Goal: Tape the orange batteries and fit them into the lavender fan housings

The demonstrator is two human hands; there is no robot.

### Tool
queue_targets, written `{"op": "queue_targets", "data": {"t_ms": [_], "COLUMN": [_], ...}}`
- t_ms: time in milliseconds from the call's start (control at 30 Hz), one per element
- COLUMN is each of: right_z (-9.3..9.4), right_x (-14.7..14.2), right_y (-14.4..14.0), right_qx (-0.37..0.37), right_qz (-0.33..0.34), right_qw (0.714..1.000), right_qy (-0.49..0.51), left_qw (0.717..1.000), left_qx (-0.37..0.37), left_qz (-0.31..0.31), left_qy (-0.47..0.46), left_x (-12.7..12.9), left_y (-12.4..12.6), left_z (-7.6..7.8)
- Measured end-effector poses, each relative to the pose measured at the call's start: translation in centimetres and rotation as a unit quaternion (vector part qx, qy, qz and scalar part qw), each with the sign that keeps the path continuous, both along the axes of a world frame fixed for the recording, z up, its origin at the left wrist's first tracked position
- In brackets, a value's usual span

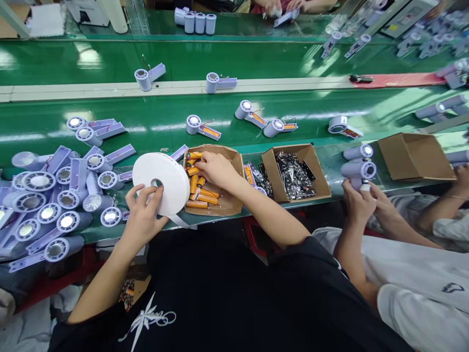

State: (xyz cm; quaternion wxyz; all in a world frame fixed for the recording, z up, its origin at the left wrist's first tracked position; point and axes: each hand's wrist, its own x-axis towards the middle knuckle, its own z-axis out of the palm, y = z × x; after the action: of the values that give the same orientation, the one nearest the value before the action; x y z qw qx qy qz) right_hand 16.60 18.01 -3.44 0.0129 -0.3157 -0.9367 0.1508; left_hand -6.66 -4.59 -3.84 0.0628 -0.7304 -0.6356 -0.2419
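Your left hand [142, 215] pinches the tape roll [161, 182] at the counter's near edge; your right hand [216, 168], fingers curled on batteries [200, 188], could knock the box [229, 205] off

Both bare forearms reach up from the bottom of the frame toward its middle. The left hand [143, 212] sits left of centre, palm down, wrist bent slightly back, its fingers [136, 191] spread and curled forward with the thumb angled out to the right. The right arm runs diagonally from lower right to centre, elbow bent at the edge of a black short sleeve. The right hand [216, 168] lies higher, just above mid-frame, knuckles up, its fingers [203, 157] bent and drawn together, pointing to the upper left.
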Motion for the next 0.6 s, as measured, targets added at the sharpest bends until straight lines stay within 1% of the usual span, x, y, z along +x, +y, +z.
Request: {"op": "queue_targets", "data": {"t_ms": [67,100,133,167,200,267,300,333,367,400,433,467,500,600], "right_z": [0.5,0.8,1.1,1.4,1.7,2.0,2.1,2.3,2.4,2.5,2.7,2.9,3.2,4.3], "right_x": [1.3,2.2,3.0,3.9,4.6,5.7,6.0,6.2,6.2,6.2,6.1,6.1,6.1,6.4], "right_y": [-0.3,-0.5,-0.9,-1.5,-2.1,-3.7,-4.4,-5.2,-5.8,-6.4,-6.8,-7.2,-7.5,-7.9], "right_qx": [-0.038,-0.079,-0.135,-0.202,-0.275,-0.409,-0.458,-0.491,-0.509,-0.516,-0.51,-0.493,-0.467,-0.334], "right_qz": [0.002,-0.005,-0.021,-0.043,-0.068,-0.111,-0.121,-0.125,-0.126,-0.125,-0.124,-0.125,-0.125,-0.127], "right_qw": [0.997,0.989,0.975,0.952,0.919,0.834,0.793,0.762,0.742,0.735,0.739,0.751,0.77,0.853], "right_qy": [0.072,0.121,0.174,0.225,0.273,0.353,0.382,0.403,0.416,0.422,0.423,0.421,0.417,0.379], "left_qw": [1.0,1.0,1.0,1.0,1.0,1.0,1.0,0.999,0.999,0.999,0.998,0.998,0.997,0.995], "left_qx": [0.002,0.004,0.006,0.006,0.007,0.004,0.002,-0.001,-0.004,-0.007,-0.011,-0.012,-0.013,-0.014], "left_qz": [0.0,0.001,0.002,0.002,0.0,-0.004,-0.007,-0.012,-0.018,-0.026,-0.033,-0.04,-0.046,-0.052], "left_qy": [0.003,0.005,0.009,0.012,0.016,0.025,0.03,0.034,0.038,0.042,0.047,0.052,0.059,0.082], "left_x": [-0.1,-0.1,-0.1,-0.1,-0.1,0.1,0.2,0.3,0.5,0.6,0.8,1.0,1.2,1.6], "left_y": [-0.1,-0.2,-0.2,-0.2,-0.2,-0.1,0.0,0.1,0.2,0.3,0.4,0.5,0.5,0.2], "left_z": [0.3,0.5,0.6,0.7,0.7,0.8,0.8,0.8,0.9,1.0,1.2,1.3,1.5,1.9]}}
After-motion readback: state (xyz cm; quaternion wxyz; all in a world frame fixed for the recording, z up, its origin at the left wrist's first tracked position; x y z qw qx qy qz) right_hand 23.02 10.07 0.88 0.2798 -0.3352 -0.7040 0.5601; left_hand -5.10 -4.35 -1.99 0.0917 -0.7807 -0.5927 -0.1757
